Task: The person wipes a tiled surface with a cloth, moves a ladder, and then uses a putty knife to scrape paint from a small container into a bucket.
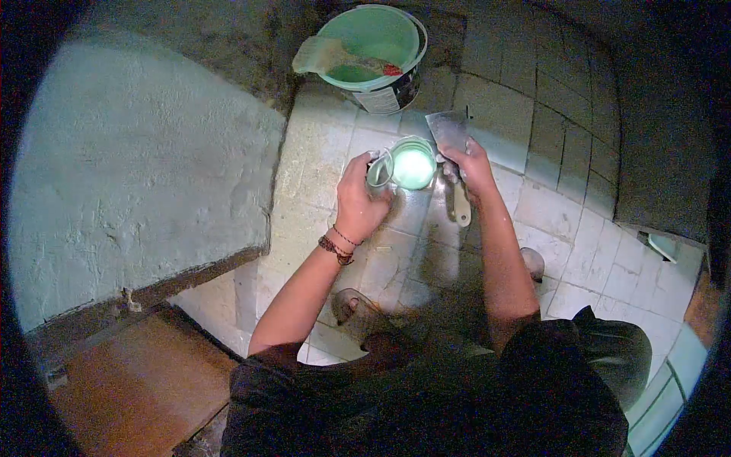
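— Dark clothing [426,404] fills the bottom of the view, right under the camera, with both bare forearms reaching out from it over the tiled floor [327,152]. What do the hands have?

— Left hand [358,199] has its fingers [371,161] closed round the side of a small can [410,164], which is lifted above the tiles and full of pale green paint. A wire bail seems to loop by the thumb, though it is too fine to be sure.

— And the other?

— Right hand [472,164] is clamped on a wide scraper [451,148]. Its metal blade points away from the person, toward the wall; the pale handle hangs down below the hand, toward the body. So the long axis runs roughly near-to-far.

— How do the two sit against each other?

— Can lies just to the left of the scraper, the blade's edge close beside the rim, nearly touching; I cannot tell whether it does. Both hands are about equally near; the right one carries the tool.

— Anything else about?

— Farther off, a large green bucket [377,49] stands on the tiles with a tool resting across it. Left of everything is a rough wall face painted pale green [129,167], with a brown wooden board [137,381] below it. A sandalled foot [354,308] shows between the arms.
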The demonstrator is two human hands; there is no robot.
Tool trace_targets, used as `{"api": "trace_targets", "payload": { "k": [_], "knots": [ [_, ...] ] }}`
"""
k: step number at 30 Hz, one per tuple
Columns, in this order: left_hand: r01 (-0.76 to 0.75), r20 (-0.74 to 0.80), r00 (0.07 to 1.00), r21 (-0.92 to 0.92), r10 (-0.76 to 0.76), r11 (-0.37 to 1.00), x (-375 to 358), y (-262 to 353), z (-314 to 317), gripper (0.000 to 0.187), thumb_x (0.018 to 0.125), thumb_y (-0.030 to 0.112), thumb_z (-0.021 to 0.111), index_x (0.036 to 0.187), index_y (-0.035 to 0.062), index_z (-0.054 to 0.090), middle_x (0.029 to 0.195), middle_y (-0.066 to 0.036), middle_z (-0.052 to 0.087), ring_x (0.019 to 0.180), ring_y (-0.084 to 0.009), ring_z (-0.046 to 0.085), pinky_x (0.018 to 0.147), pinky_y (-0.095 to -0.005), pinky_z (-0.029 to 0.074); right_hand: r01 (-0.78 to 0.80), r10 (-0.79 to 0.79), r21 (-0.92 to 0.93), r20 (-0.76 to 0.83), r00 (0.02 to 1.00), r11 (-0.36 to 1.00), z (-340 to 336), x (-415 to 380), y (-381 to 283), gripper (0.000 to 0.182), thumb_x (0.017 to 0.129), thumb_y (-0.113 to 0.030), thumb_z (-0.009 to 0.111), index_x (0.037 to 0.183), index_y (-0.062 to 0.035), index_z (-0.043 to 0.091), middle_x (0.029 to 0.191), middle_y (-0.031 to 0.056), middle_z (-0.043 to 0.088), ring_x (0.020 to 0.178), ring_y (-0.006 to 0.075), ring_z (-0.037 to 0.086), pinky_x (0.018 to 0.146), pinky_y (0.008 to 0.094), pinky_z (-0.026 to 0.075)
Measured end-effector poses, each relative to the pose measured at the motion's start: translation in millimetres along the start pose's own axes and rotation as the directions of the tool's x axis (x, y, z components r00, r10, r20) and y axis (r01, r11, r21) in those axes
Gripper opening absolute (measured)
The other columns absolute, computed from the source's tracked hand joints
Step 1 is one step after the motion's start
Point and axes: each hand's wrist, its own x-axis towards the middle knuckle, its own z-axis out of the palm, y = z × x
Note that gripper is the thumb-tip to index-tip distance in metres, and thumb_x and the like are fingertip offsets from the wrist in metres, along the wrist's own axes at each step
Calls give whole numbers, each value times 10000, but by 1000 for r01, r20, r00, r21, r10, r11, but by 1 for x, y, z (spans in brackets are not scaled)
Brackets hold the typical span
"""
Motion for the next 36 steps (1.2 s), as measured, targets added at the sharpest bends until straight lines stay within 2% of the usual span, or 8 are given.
{"api": "trace_targets", "payload": {
  "k": [7, 12, 16, 22, 26, 28, 32, 36],
  "knots": [
    [45, 180, 983, -33, -39, 998, 10, -3, -10, 461, 663, 20, 660, 1095, -54, 520, 1022, -246, 592, 947, -406, 576, 837, -411, 476, 169, -172, 64, 41, 984, 984, -9, -18, 25, 314, 785, -80, 632, 1088, -24, 565, 918, 32, 638, 785, 120, 597, 667, 262, 481],
    [-8, 275, 961, -21, 14, 1000, 25, -11, -24, 443, 646, -24, 620, 1080, -34, 532, 961, -256, 598, 901, -413, 583, 798, -422, 484, -26, 24, 143, 12, 1000, 989, -22, -21, 14, 346, 777, -110, 678, 1096, -13, 583, 932, 51, 653, 774, 131, 603, 723, 286, 482],
    [-175, 356, 919, -9, 166, 985, 34, -15, -36, 450, 614, -74, 565, 1061, -26, 534, 929, -258, 595, 876, -428, 576, 777, -446, 480, -82, 66, -198, -86, 994, 977, -31, 33, 42, 399, 788, -179, 680, 1128, 4, 579, 941, 67, 658, 787, 175, 607, 745, 308, 476],
    [-286, 436, 854, -67, 286, 956, 48, -17, -39, 406, 616, -75, 567, 1017, -28, 525, 910, -248, 594, 859, -436, 568, 755, -450, 476, 43, -4, -292, 134, 991, 956, -2, 14, 15, 462, 788, -347, 708, 1050, 25, 629, 996, 98, 656, 888, 169, 589, 803, 301, 460],
    [-260, 434, 860, -82, 269, 962, 53, -17, -41, 390, 630, -74, 579, 1012, -27, 518, 901, -243, 594, 854, -431, 571, 745, -439, 480, 33, -34, -152, -5, 999, 988, -4, -17, 14, 459, 780, -376, 710, 1060, -21, 636, 990, 59, 650, 890, 168, 584, 828, 302, 449],
    [-87, 493, 860, -112, 131, 990, 53, -16, -41, 384, 644, -77, 584, 1018, -19, 519, 893, -243, 598, 852, -424, 579, 739, -431, 483, 109, -108, -94, 21, 994, 990, -5, -32, 9, 431, 787, -354, 709, 1067, -35, 634, 982, 48, 648, 895, 162, 584, 839, 306, 447],
    [-261, 308, 901, -174, 304, 950, 45, -33, -26, 388, 696, -74, 594, 1067, 12, 521, 893, -193, 617, 783, -344, 618, 684, -376, 502, 188, -177, -169, 76, 981, 968, 2, -43, -3, 404, 805, -341, 701, 1063, -38, 629, 942, 25, 645, 865, 131, 578, 798, 287, 454],
    [-68, 263, 960, -133, 102, 989, 25, -28, -19, 425, 677, -44, 610, 1087, 6, 513, 894, -202, 607, 797, -352, 606, 702, -377, 497, 147, -144, -178, 29, 989, 973, -2, -33, 1, 418, 810, -365, 695, 1061, -38, 630, 951, 31, 649, 863, 133, 580, 796, 288, 456]
  ]
}}
